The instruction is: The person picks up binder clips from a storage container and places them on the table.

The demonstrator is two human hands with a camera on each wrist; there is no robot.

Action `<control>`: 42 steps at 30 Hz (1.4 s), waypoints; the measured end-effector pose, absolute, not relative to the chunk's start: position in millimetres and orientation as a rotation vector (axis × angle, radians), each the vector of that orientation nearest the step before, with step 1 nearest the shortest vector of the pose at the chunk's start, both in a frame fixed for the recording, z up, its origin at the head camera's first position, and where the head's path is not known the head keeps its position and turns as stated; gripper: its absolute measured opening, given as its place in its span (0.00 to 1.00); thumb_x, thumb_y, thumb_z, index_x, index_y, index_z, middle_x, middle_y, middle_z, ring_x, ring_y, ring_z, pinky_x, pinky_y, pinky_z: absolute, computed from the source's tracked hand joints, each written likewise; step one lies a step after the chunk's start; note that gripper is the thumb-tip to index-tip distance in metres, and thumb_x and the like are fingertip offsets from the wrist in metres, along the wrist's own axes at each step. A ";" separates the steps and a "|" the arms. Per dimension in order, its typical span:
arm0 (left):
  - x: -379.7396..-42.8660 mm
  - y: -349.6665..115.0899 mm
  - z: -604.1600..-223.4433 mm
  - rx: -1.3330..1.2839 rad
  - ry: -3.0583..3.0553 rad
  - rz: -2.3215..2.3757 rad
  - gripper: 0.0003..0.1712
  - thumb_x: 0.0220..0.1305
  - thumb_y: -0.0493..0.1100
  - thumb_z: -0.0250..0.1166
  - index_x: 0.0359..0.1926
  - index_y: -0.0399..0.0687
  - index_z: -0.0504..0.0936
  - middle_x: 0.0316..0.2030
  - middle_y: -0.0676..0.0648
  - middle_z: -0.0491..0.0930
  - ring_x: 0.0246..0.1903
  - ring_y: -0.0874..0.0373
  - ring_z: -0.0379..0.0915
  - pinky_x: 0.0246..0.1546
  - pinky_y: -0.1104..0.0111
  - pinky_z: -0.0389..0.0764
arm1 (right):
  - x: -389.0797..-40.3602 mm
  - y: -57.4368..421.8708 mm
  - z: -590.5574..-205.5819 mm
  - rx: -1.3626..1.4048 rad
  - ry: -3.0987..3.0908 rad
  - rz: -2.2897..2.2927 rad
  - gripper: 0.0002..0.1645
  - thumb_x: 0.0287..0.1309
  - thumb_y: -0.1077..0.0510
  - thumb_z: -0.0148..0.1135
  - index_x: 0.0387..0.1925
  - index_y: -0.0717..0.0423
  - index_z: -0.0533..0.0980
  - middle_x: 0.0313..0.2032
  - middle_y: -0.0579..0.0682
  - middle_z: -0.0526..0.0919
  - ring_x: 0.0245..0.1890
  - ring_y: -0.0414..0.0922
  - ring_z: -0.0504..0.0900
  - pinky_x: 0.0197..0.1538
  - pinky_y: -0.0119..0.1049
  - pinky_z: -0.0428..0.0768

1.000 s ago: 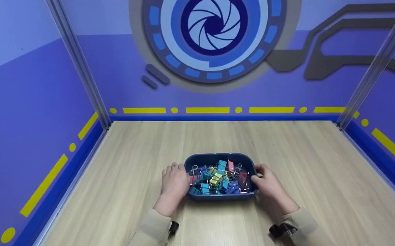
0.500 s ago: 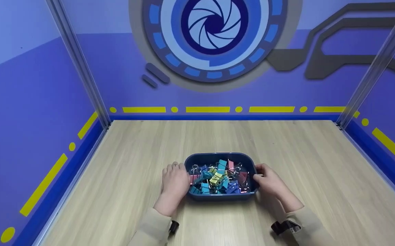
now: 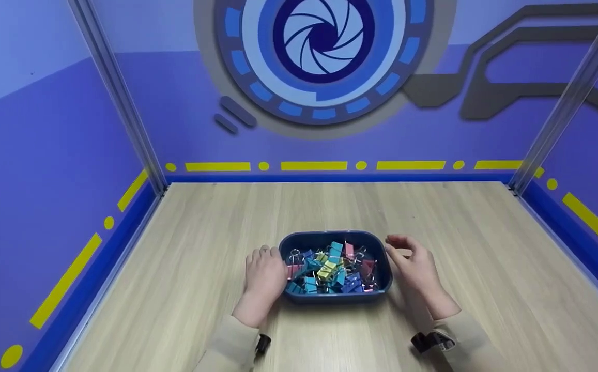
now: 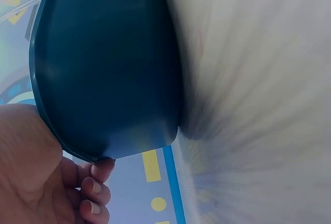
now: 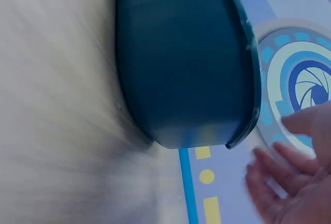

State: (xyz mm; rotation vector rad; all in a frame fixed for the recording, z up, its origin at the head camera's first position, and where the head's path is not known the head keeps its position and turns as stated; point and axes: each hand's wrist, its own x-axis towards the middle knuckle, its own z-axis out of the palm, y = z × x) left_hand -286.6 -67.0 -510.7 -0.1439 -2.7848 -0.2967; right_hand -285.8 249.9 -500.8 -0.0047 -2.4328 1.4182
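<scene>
A dark blue plastic box (image 3: 337, 298) stands on the wooden table, filled with binder clips (image 3: 328, 269) in teal, yellow, blue, red and pink. My left hand (image 3: 266, 274) grips its left end; in the left wrist view, that hand's fingers (image 4: 94, 188) curl under the rim while the base of the thumb lies over it. At the opposite end, my right hand (image 3: 420, 268) is beside the rim with thumb and fingers spread apart. A gap shows between that hand (image 5: 297, 177) and the box wall (image 5: 186, 63) in the right wrist view.
The light wood tabletop (image 3: 216, 222) extends around the box. Purple-blue panels with yellow marks (image 3: 314, 166) enclose it at the back and both sides. Metal posts (image 3: 123, 98) rise at the rear corners. Dark wrist straps (image 3: 433, 342) sit at both cuffs.
My right hand has let go of the box's right rim and moved slightly up and to the right, its fingers spreading. The left hand, box and clips stay put.
</scene>
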 end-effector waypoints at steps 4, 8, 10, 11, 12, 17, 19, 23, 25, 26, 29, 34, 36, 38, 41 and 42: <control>-286.3 -67.3 -510.7 -0.140 -2.792 -0.298 0.15 0.67 0.44 0.63 0.43 0.33 0.81 0.38 0.38 0.80 0.40 0.44 0.74 0.43 0.55 0.72 | -285.7 243.9 -503.2 0.126 -2.368 1.507 0.13 0.60 0.64 0.71 0.47 0.61 0.84 0.46 0.57 0.89 0.44 0.34 0.84 0.46 0.23 0.80; -286.4 -67.2 -510.7 -0.148 -2.777 -0.295 0.14 0.66 0.43 0.63 0.42 0.33 0.81 0.38 0.38 0.80 0.39 0.44 0.74 0.42 0.55 0.71 | -287.8 234.3 -505.6 0.281 -2.367 1.541 0.15 0.55 0.68 0.73 0.46 0.61 0.85 0.44 0.58 0.90 0.44 0.37 0.86 0.49 0.30 0.84; -286.3 -67.2 -510.8 -0.152 -2.764 -0.294 0.13 0.66 0.43 0.63 0.41 0.34 0.81 0.37 0.38 0.80 0.39 0.44 0.74 0.41 0.55 0.71 | -289.8 228.8 -506.1 0.339 -2.398 1.499 0.17 0.54 0.68 0.73 0.47 0.61 0.85 0.44 0.57 0.90 0.45 0.42 0.88 0.50 0.35 0.85; -286.4 -67.2 -511.0 -0.154 -2.760 -0.296 0.13 0.66 0.42 0.63 0.40 0.34 0.81 0.37 0.38 0.80 0.38 0.44 0.75 0.41 0.55 0.72 | -291.1 226.2 -506.5 0.365 -2.420 1.473 0.17 0.53 0.68 0.74 0.47 0.61 0.85 0.44 0.57 0.90 0.45 0.45 0.88 0.51 0.38 0.85; -286.2 -67.1 -511.3 -0.155 -2.758 -0.299 0.13 0.65 0.42 0.63 0.40 0.34 0.81 0.36 0.38 0.80 0.38 0.43 0.75 0.41 0.55 0.72 | -292.2 223.6 -506.6 0.386 -2.449 1.444 0.18 0.53 0.68 0.74 0.48 0.61 0.85 0.44 0.57 0.90 0.46 0.48 0.89 0.51 0.40 0.85; -285.6 -66.4 -512.6 -0.159 -2.779 -0.306 0.14 0.66 0.43 0.64 0.42 0.33 0.81 0.38 0.38 0.80 0.40 0.44 0.75 0.44 0.54 0.73 | -298.8 211.8 -509.0 0.497 -2.622 1.286 0.21 0.52 0.68 0.74 0.50 0.63 0.83 0.47 0.59 0.88 0.47 0.56 0.88 0.51 0.47 0.85; -285.3 -66.3 -512.5 -0.159 -2.793 -0.303 0.15 0.66 0.44 0.64 0.43 0.33 0.81 0.39 0.38 0.80 0.40 0.44 0.74 0.45 0.54 0.73 | -302.2 207.3 -510.1 0.551 -2.665 1.203 0.21 0.50 0.68 0.76 0.49 0.64 0.83 0.46 0.59 0.87 0.46 0.55 0.88 0.50 0.45 0.85; -285.5 -65.9 -511.5 -0.152 -2.804 -0.306 0.16 0.67 0.44 0.64 0.44 0.33 0.81 0.39 0.38 0.80 0.40 0.44 0.74 0.44 0.55 0.72 | -308.0 201.2 -510.2 0.645 -2.691 1.031 0.18 0.45 0.69 0.77 0.41 0.63 0.85 0.38 0.54 0.86 0.37 0.48 0.85 0.43 0.39 0.84; -286.0 -65.6 -511.0 -0.149 -2.805 -0.310 0.16 0.67 0.44 0.64 0.44 0.33 0.81 0.38 0.38 0.80 0.40 0.45 0.74 0.43 0.55 0.72 | -309.0 200.0 -509.7 0.674 -2.700 0.972 0.16 0.44 0.69 0.77 0.38 0.61 0.85 0.35 0.51 0.84 0.34 0.44 0.82 0.40 0.36 0.82; -286.2 -65.6 -511.0 -0.150 -2.802 -0.312 0.16 0.67 0.44 0.64 0.44 0.33 0.81 0.38 0.38 0.80 0.40 0.45 0.74 0.43 0.55 0.72 | -309.0 199.6 -509.5 0.684 -2.705 0.950 0.15 0.44 0.69 0.77 0.37 0.61 0.85 0.33 0.50 0.83 0.33 0.42 0.81 0.39 0.35 0.81; -286.6 -66.0 -511.3 -0.152 -2.793 -0.307 0.16 0.66 0.44 0.65 0.43 0.33 0.81 0.38 0.39 0.79 0.39 0.45 0.74 0.42 0.55 0.71 | -308.7 199.3 -510.0 0.717 -2.708 0.878 0.12 0.44 0.67 0.78 0.35 0.59 0.86 0.31 0.48 0.82 0.31 0.40 0.79 0.37 0.33 0.80; -286.9 -67.0 -511.0 -0.149 -2.787 -0.296 0.15 0.66 0.44 0.65 0.43 0.34 0.81 0.38 0.39 0.80 0.39 0.45 0.74 0.41 0.56 0.71 | -309.6 199.9 -512.2 0.800 -2.686 0.749 0.07 0.46 0.66 0.77 0.29 0.57 0.85 0.28 0.48 0.84 0.29 0.41 0.82 0.36 0.36 0.81; -286.9 -67.2 -510.3 -0.145 -2.796 -0.297 0.15 0.66 0.45 0.65 0.43 0.34 0.80 0.38 0.39 0.80 0.39 0.45 0.74 0.41 0.56 0.71 | -310.3 200.2 -512.9 0.820 -2.671 0.751 0.06 0.48 0.67 0.76 0.28 0.57 0.86 0.28 0.49 0.86 0.29 0.42 0.83 0.36 0.36 0.82; -287.0 -67.2 -510.0 -0.140 -2.811 -0.302 0.16 0.67 0.45 0.64 0.44 0.34 0.80 0.39 0.39 0.80 0.39 0.45 0.74 0.41 0.56 0.71 | -310.4 200.4 -513.3 0.802 -2.671 0.811 0.05 0.49 0.68 0.75 0.28 0.58 0.86 0.29 0.50 0.87 0.31 0.43 0.85 0.37 0.36 0.83; -287.2 -67.3 -509.3 -0.130 -2.829 -0.314 0.17 0.68 0.45 0.63 0.46 0.33 0.80 0.40 0.38 0.80 0.40 0.45 0.73 0.42 0.56 0.71 | -310.7 199.7 -512.5 0.742 -2.684 0.923 0.03 0.51 0.68 0.74 0.29 0.58 0.87 0.30 0.50 0.89 0.33 0.43 0.86 0.38 0.35 0.84; -287.2 -67.4 -509.2 -0.127 -2.836 -0.316 0.17 0.69 0.45 0.63 0.47 0.33 0.80 0.41 0.38 0.80 0.41 0.45 0.73 0.43 0.56 0.72 | -310.9 199.4 -511.9 0.719 -2.689 0.956 0.03 0.52 0.68 0.73 0.29 0.58 0.87 0.31 0.50 0.89 0.34 0.43 0.86 0.39 0.35 0.84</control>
